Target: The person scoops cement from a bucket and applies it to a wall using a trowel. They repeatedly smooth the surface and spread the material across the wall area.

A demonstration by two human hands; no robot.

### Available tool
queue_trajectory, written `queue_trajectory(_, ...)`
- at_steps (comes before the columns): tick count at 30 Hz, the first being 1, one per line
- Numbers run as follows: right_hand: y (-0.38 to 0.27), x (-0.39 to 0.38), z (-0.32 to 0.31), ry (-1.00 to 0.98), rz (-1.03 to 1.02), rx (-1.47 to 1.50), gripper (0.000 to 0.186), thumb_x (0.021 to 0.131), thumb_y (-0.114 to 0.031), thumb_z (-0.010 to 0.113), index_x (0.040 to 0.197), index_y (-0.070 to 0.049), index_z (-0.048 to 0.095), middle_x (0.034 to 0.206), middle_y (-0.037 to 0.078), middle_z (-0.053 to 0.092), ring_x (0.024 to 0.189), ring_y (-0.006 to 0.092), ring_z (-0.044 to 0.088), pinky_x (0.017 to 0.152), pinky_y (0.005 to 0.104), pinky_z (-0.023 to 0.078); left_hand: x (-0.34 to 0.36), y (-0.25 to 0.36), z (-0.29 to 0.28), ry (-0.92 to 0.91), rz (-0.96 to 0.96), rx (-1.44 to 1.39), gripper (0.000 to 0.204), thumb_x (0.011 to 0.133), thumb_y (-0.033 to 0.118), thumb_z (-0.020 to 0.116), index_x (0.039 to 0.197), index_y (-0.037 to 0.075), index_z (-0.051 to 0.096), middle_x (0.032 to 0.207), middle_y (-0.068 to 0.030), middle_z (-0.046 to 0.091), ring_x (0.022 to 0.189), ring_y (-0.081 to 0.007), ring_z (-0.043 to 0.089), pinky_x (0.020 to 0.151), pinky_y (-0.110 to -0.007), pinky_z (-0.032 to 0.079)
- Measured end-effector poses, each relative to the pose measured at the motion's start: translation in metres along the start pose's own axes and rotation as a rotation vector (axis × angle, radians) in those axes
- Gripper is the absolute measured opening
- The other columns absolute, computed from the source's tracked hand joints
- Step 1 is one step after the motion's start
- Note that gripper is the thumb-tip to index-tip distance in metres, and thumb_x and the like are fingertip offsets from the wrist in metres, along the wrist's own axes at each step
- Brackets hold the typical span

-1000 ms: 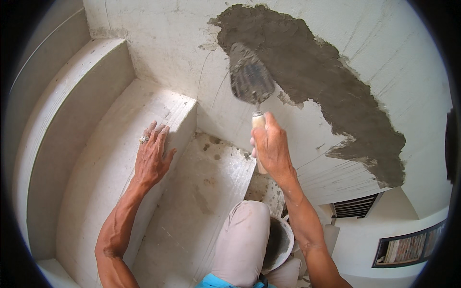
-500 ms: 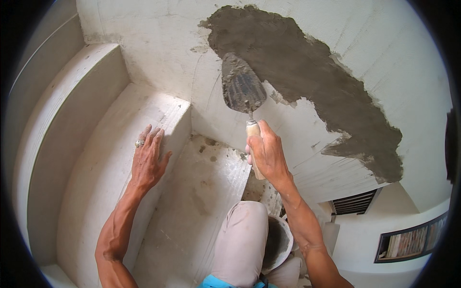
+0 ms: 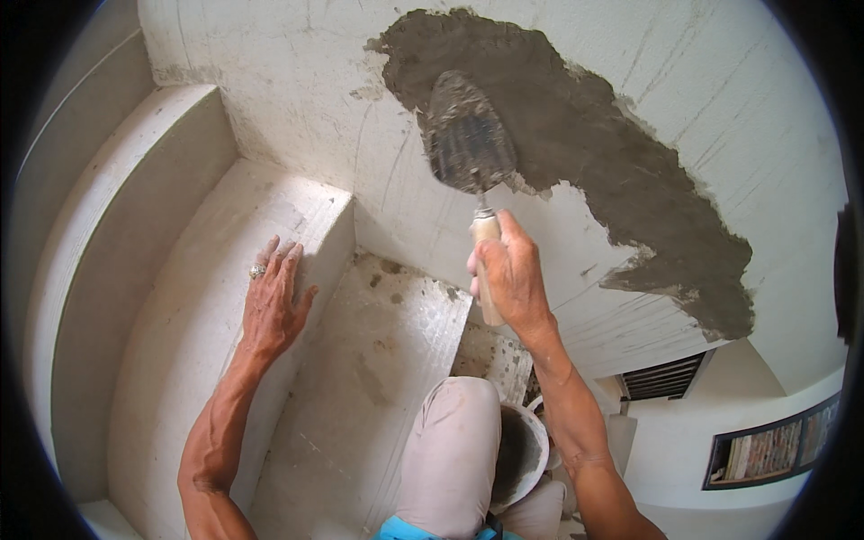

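Gripped in my right hand (image 3: 513, 274) is the pale wooden handle of a trowel (image 3: 470, 135). Its pointed blade, smeared with grey mortar, lies over the left lower edge of a dark wet mortar patch (image 3: 576, 135) on the white wall. Whether the blade touches the wall I cannot tell. The patch runs from upper left down to the right, with ragged edges. My left hand (image 3: 274, 301) rests flat on a pale stair step (image 3: 202, 270), fingers stretched out, a ring on one finger, holding nothing.
Lower steps, including a mortar-spotted one (image 3: 387, 306), descend between my arms. Beside my bent knee (image 3: 454, 441) stands a bucket (image 3: 537, 450) with grey contents, partly hidden by my leg. A dark vent grille (image 3: 666, 376) and a framed window-like opening (image 3: 765, 450) are at lower right.
My right hand has moved the trowel slightly up and to the right, so its blade covers more of the mortar patch. My left hand stays on the step.
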State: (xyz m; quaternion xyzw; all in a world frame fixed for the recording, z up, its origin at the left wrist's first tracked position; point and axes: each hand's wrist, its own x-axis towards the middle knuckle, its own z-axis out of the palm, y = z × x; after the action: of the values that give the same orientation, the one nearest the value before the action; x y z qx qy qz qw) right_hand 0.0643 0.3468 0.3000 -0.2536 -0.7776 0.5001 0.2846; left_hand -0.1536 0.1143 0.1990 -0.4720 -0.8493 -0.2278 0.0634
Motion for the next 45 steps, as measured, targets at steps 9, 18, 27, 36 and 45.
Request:
queue_trajectory(9,-0.024,0.008,-0.005,0.133,-0.114,0.066,0.024,0.096,-0.015,0.045,0.110,0.001,0.054,0.075,0.006,0.059,0.052,0.0103,0.055,0.046,0.0284,0.048,-0.001,-0.003,0.000,0.006,0.007,0.006,0.064,0.089,0.017,0.075,0.144,-0.001,0.049,0.149,-0.0195,0.051,0.149,-0.0379,0.035,0.125,-0.048,0.028)
queue_trajectory(18,-0.019,-0.013,0.003,0.099,-0.063,0.008,0.013,0.095,-0.012,0.048,0.096,0.001,0.048,0.067,0.008,0.058,0.051,0.0138,0.058,0.048,0.0328,0.050,-0.005,-0.003,0.002,0.004,0.023,0.002,0.064,0.088,0.017,0.076,0.144,-0.001,0.049,0.148,-0.0191,0.051,0.149,-0.0379,0.035,0.125,-0.049,0.028)
queue_trajectory(27,-0.020,-0.003,0.007,-0.017,0.069,-0.048,0.017,0.096,-0.017,0.050,0.095,0.000,0.047,0.069,0.009,0.057,0.051,0.0155,0.058,0.047,0.0339,0.050,0.001,-0.001,0.002,0.036,0.041,0.018,0.064,0.087,0.014,0.077,0.143,0.001,0.049,0.147,-0.0194,0.053,0.148,-0.0386,0.036,0.123,-0.049,0.032)
queue_trajectory(36,-0.011,-0.001,-0.008,0.205,-0.145,0.109,0.017,0.094,-0.014,0.047,0.101,0.001,0.051,0.069,0.007,0.059,0.051,0.0128,0.057,0.047,0.0307,0.050,-0.001,-0.001,-0.001,0.017,0.005,0.025,0.063,0.088,0.015,0.076,0.143,0.000,0.050,0.148,-0.0192,0.052,0.148,-0.0386,0.035,0.122,-0.049,0.033)
queue_trajectory(45,0.005,-0.014,-0.003,0.095,-0.044,0.080,0.018,0.093,-0.014,0.047,0.100,0.002,0.050,0.067,0.007,0.059,0.051,0.0134,0.058,0.048,0.0326,0.051,0.001,-0.001,-0.001,0.009,0.019,0.018,0.062,0.088,0.016,0.076,0.142,-0.001,0.051,0.148,-0.0203,0.052,0.148,-0.0389,0.035,0.123,-0.048,0.032)
